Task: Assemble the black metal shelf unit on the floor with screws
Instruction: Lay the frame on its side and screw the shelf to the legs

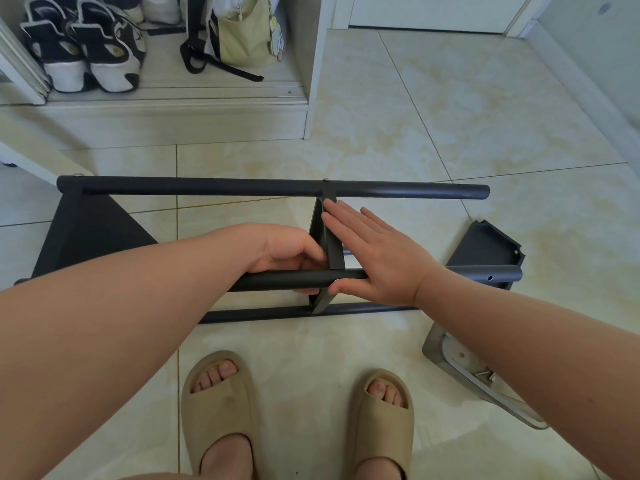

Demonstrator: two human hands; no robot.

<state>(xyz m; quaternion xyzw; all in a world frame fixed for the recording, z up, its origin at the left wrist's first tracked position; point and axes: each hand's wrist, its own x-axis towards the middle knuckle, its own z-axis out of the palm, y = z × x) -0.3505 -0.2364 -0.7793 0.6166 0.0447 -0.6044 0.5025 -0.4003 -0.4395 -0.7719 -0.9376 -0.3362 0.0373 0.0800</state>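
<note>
The black metal shelf unit lies on its side on the tiled floor. Its far pole runs left to right, and a near pole sits under my hands. A middle shelf plate stands on edge between the poles. My left hand grips the near pole just left of that plate, fingers curled round it. My right hand presses flat against the plate's right face, fingers straight, thumb under the pole. A loose black corner plate lies at the right. Screws lie in a clear tray.
The clear plastic tray sits on the floor at the lower right, partly under my right forearm. My feet in tan slippers stand just before the frame. A low cabinet with shoes and a bag is behind.
</note>
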